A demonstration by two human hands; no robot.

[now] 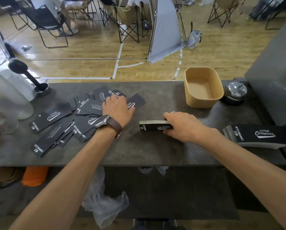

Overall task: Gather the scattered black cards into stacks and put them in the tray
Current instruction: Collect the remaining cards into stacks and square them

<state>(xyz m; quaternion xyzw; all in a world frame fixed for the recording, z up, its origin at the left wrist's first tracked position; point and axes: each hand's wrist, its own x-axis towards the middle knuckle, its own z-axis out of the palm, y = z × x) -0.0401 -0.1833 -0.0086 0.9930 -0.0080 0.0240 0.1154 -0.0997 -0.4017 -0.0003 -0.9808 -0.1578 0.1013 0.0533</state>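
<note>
Several black cards with white print lie scattered over the left half of the dark counter. My left hand, with a watch on its wrist, lies flat on the cards at the pile's right edge, fingers reaching onto one card. My right hand grips a neat stack of cards that rests on the counter, thumb on its near side and fingers on its far side. The tan tray stands at the back right with nothing inside.
Another tall stack of black cards sits at the right edge. A metal call bell stands right of the tray, beside a grey box. Frosted glass cylinders and a black tamper occupy the far left.
</note>
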